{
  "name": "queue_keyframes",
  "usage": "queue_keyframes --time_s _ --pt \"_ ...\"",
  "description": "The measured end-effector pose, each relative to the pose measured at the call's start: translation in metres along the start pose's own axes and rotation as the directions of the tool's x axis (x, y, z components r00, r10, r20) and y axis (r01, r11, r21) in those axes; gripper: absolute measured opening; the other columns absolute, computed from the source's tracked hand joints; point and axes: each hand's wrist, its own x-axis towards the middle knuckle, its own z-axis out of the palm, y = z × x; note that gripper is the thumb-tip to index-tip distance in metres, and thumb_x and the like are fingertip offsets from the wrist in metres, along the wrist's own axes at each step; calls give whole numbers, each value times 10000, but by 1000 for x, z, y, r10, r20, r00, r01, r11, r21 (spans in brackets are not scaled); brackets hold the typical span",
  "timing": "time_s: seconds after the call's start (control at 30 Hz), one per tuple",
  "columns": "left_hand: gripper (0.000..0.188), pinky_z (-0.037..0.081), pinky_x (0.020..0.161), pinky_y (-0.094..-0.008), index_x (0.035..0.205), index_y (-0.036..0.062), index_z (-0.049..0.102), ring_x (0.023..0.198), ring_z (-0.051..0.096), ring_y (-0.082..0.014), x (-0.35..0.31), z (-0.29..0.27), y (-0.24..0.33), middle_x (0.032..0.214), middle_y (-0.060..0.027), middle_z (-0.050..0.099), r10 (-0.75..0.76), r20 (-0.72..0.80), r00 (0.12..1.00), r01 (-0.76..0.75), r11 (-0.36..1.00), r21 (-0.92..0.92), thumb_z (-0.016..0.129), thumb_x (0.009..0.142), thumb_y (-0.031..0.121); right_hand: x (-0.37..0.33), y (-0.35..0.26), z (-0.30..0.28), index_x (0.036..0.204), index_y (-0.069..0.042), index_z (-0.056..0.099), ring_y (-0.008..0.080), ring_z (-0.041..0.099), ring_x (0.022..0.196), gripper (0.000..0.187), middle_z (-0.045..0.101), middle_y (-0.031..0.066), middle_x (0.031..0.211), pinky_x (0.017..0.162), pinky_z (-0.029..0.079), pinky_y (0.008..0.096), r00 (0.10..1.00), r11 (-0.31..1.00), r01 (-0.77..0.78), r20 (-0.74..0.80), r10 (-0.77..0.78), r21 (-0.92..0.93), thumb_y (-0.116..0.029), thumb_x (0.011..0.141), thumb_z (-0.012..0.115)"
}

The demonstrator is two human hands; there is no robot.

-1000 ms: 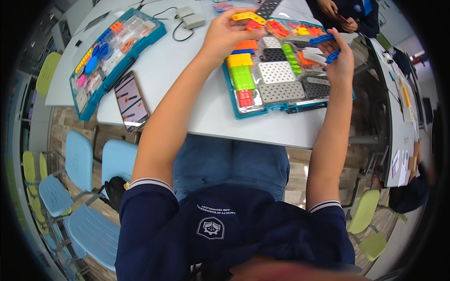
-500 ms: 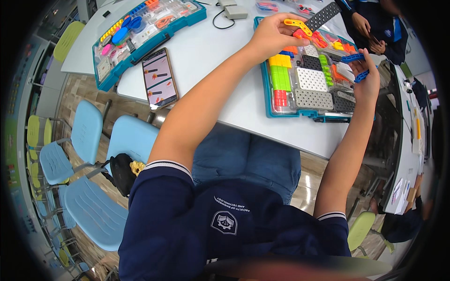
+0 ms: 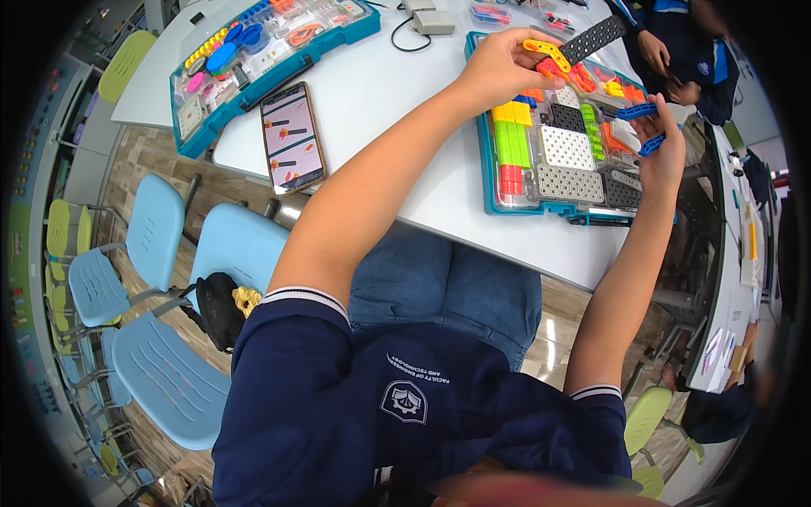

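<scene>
My left hand (image 3: 500, 74) is closed on a building-kit assembly: a yellow bent beam (image 3: 547, 52) joined to a long black perforated plate (image 3: 596, 39), with orange-red pieces beneath it. My right hand (image 3: 664, 159) has its fingers curled round a blue bracket-like piece (image 3: 636, 111); a second blue part (image 3: 651, 142) shows by the palm, and whether the two are joined I cannot tell. Below both hands lies a teal parts case (image 3: 491, 180), holding a white perforated plate (image 3: 567, 148), a grey plate (image 3: 570, 183), green, yellow and red blocks.
Left of my left forearm lies a phone (image 3: 292, 139) showing pictures of parts. Beyond it stands another teal case (image 3: 191, 149) of components. A grey adapter (image 3: 433, 23) with a cable sits farther back. Another person (image 3: 705, 63) is at the far right. Blue chairs (image 3: 169, 380) stand at left.
The whole view has shifted slightly. Both hands keep their holds, and the black plate and yellow beam sit at nearly the same angle above the case.
</scene>
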Motion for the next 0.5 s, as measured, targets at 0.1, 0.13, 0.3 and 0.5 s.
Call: queue_keyframes --time_s 0.1,0.13,0.3,0.5 --pt "495 541 843 -285 1209 24 582 943 670 -159 0 -2 -3 1049 -136 687 -23 18 1000 21 993 116 744 743 -14 0 0 0 1001 14 632 170 665 783 253 696 153 913 730 517 262 1000 1000 11 4 -11 -4 -223 913 642" --pt "494 542 832 -285 1213 31 581 934 674 -163 0 -4 -3 1035 -136 690 -45 29 999 40 986 164 741 747 -4 0 0 0 1001 13 630 170 664 785 254 697 152 914 733 515 263 1000 1000 6 0 -6 -3 -224 912 644" --pt "489 531 845 -361 1228 71 563 923 667 -276 -5 -5 -6 1011 -164 673 228 231 946 -324 655 683 693 757 79 0 1 0 1003 9 618 170 660 797 265 697 153 919 748 502 265 1000 1000 20 -8 -20 -18 -234 904 654" --pt "421 429 983 -425 1188 44 568 1134 542 -350 -18 8 5 1198 -187 581 250 176 952 -298 631 716 637 775 84 2 0 -2 1006 7 613 169 658 797 268 697 154 917 740 497 266 1000 1000 1 -9 -1 -14 -236 901 659"
